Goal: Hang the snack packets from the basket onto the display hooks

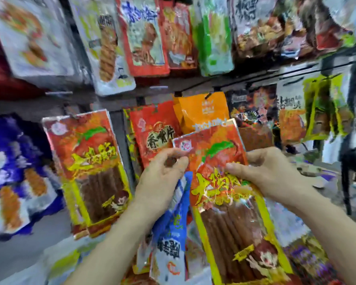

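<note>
- red snack packet, yellow lettering & a clear window showing brown sticks: held up in front of the display, centre-right of view, tilted w/ its top leaning left; not on a hook.
- left hand: fingers curled, pinches the packet's top-left corner by the round logo.
- right hand: grips the packet's right edge, upper half; thumb lies across the front, other fingers go behind, out of sight.
- blue packet: just below the left hand, partly behind the held packet's left edge; can't tell what it hangs on.
- matching packet, same print: hangs on the rack left of the hands, apart from the held one.
- red packet w/ black characters: hangs between those two, lower part hidden by the left hand.
- orange packet: behind & above the held packet's top edge, hung from a dark hook.
- purple packet: far left, same row.
- upper row: more packets, incl. a red-edged packet & a green packet.
- whole view blurred; small print unreadable.
</note>
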Action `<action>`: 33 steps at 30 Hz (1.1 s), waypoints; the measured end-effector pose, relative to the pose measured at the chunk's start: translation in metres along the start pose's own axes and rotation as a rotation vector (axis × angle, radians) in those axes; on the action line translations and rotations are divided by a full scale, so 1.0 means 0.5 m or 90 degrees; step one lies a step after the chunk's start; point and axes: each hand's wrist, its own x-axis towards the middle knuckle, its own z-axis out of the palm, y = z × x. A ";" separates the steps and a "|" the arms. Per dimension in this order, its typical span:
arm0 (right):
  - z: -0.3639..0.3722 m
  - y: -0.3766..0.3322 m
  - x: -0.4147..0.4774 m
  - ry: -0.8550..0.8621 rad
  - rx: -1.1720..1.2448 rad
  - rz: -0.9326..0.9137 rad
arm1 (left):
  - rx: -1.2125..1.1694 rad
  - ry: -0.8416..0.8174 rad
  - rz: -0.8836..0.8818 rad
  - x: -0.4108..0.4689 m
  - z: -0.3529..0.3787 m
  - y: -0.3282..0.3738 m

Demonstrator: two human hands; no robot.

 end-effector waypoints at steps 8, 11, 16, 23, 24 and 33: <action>0.124 -0.042 0.080 -0.106 -0.003 -0.076 | 0.060 0.131 -0.072 0.002 -0.143 0.002; 0.184 -0.064 0.099 -0.126 -0.019 -0.130 | 0.069 0.200 -0.072 -0.009 -0.208 0.011; 0.273 -0.137 0.115 -0.127 0.000 -0.166 | 0.071 0.214 -0.076 -0.010 -0.321 0.043; 0.363 -0.199 0.148 -0.067 -0.040 -0.160 | 0.237 0.305 -0.033 0.026 -0.394 0.086; 0.368 -0.201 0.153 -0.065 -0.026 -0.151 | 0.254 0.315 -0.040 0.031 -0.397 0.091; 0.393 -0.200 0.184 -0.072 -0.005 -0.070 | 0.376 0.325 -0.102 0.065 -0.415 0.091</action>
